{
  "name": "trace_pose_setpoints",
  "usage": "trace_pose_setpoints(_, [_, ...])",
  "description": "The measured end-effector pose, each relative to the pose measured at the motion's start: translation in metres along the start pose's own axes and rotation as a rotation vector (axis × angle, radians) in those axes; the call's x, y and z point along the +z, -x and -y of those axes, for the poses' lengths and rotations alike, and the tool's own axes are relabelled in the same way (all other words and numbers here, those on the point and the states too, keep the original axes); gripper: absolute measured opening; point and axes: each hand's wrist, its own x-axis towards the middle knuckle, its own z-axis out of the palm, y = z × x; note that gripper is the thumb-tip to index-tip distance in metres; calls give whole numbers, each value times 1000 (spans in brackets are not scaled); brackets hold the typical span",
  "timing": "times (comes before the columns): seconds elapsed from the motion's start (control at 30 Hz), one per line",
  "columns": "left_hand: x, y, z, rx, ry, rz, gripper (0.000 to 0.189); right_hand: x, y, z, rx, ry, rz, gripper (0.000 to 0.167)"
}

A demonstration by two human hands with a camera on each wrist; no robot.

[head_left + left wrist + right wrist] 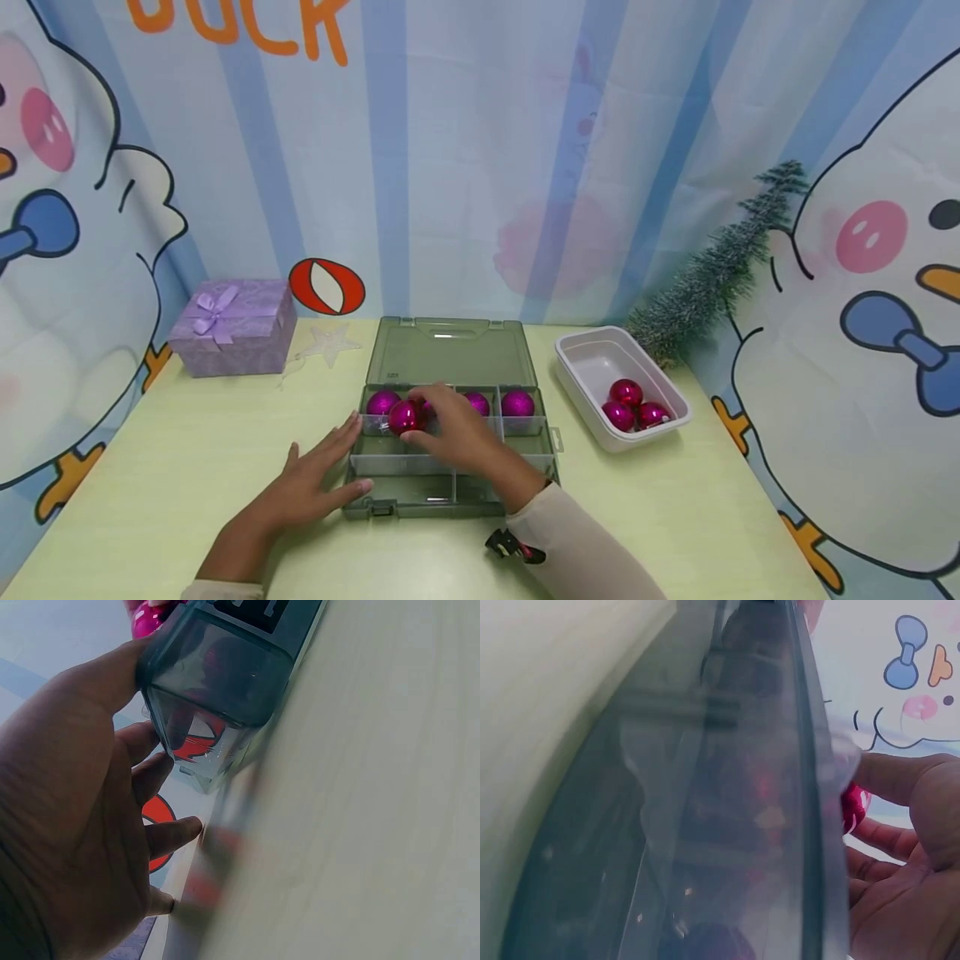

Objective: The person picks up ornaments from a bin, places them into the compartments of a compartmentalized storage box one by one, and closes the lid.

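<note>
Ball (406, 417) pinched at the back row of the box (420, 507)

A shiny red ball is held by the right hand (459, 429), pinched between thumb and fingertips; in the right wrist view it is seen just past the rim. By the head view it is placed over the front divider (525, 426) of the back row, near the left end — its exact height above the row cannot be told. From the palm, the ball lies to the left, at the tips of the grip. No long axis is offered by so round a thing, though the row itself runs left to right.

In that row purple balls (517, 404) are lodged: one just behind and left of the held ball, two to the right, another mostly hidden by the fingers.

The left hand (306, 490) is spread along the box's left side, touching it, with nothing pinched. The lid (450, 354) is laid back behind. To the right stands the tub (581, 406) — nearer to the right hand — with three loose balls (626, 393) clustered inside.
</note>
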Motion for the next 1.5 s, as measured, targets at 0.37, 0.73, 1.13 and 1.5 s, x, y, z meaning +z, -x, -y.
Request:
trace_pose_setpoints(0.37, [0, -1, 1, 5, -9, -4, 90, 24, -2, 9, 23, 58, -9, 54])
trace_pose_setpoints(0.73, [1, -1, 2, 1, -14, -6, 90, 38, -2, 12, 11, 49, -52, 51])
trace_pose_setpoints(1.13, [0, -1, 3, 6, -1, 5, 90, 41, -2, 12, -11, 37, 45, 52])
trace_pose_setpoints(1.5, [0, -1, 2, 5, -6, -1, 90, 34, 0, 10, 14, 4, 74, 58])
